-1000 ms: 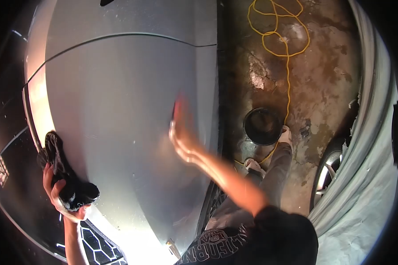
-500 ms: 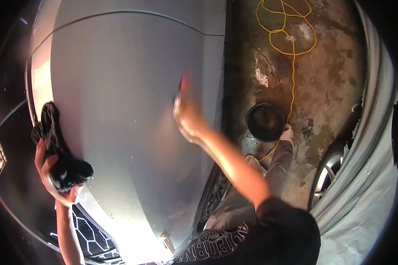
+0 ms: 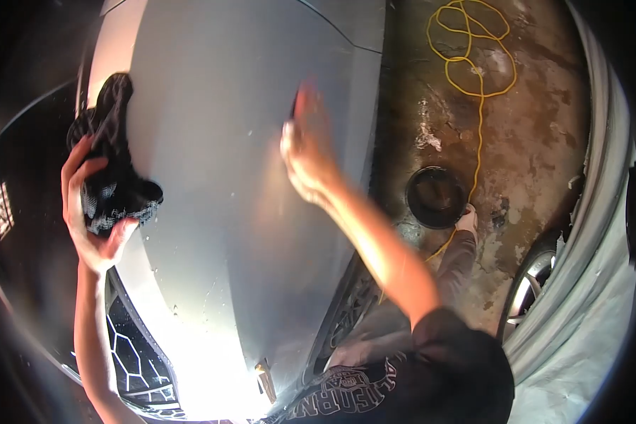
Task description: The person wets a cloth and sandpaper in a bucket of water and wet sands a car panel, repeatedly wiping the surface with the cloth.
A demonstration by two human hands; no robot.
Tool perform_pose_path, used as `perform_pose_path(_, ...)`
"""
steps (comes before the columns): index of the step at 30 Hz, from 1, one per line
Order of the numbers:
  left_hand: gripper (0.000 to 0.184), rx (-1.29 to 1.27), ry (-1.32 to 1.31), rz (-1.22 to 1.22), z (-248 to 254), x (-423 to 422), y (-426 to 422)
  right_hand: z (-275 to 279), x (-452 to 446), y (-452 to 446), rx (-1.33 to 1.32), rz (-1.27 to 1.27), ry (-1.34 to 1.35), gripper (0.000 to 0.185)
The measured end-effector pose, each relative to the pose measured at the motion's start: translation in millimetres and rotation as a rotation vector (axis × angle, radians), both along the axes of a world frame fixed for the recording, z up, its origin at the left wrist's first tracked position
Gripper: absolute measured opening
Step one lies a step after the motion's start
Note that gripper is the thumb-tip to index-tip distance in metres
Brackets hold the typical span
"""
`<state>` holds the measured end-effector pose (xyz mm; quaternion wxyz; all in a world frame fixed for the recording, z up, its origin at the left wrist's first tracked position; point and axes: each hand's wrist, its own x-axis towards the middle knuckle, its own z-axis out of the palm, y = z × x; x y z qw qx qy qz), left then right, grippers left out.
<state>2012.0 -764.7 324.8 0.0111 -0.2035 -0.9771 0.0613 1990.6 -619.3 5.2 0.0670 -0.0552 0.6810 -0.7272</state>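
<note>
Black plush cloth (image 3: pixel 120 169), bunched along the glossy grey car panel (image 3: pixel 205 177), was gripped between left hand's (image 3: pixel 92 244) thumb and curled fingers, seemingly for control; right hand (image 3: pixel 309 159) was over the panel, finger state indistinct

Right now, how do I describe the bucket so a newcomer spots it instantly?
Start at the grey car panel, then the stained floor alongside. The bucket sits there by a shoe and the yellow cord. It's round, black and open-topped; the wheel nearby has silver spokes.
</note>
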Motion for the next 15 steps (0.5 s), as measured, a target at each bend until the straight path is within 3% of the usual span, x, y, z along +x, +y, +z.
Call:
perform_pose_path(2, 0.078, 0.053, -0.005, -0.003, -1, -1, 3, -32, -108, -12, -0.023, -0.255, 0.153, 0.057)
perform_pose_path(4, 0.076, 0.083, -0.003, 0.002, -4, -1, 2, -3, -82, -9, -0.082, -0.19, 0.127, 0.06)
perform_pose_path(6, 0.072, 0.126, -0.006, -0.003, -4, 0, 2, 37, 77, 3, 0.076, 0.046, 0.133, 0.068)
perform_pose_path(8, 0.069, 0.128, 0.006, -0.011, -4, -1, 4, 62, 250, 20, 0.12, 0.432, 0.173, 0.075)
perform_pose_path(9, 0.069, 0.114, 0.008, -0.019, -3, 1, 5, 70, 305, 36, 0.178, 0.773, 0.204, 0.079)
perform_pose_path(10, 0.069, 0.104, 0.021, -0.034, -4, -2, 4, 50, 362, 32, 0.121, 0.508, 0.446, 0.083)
perform_pose_path(12, 0.066, 0.108, 0.033, -0.056, -4, -4, 3, 57, 265, 38, 0.219, 0.679, 0.473, 0.081)
perform_pose_path(15, 0.06, 0.12, 0.042, -0.095, -4, -5, 11, 43, 49, 15, 0.151, 0.23, 0.182, 0.077)
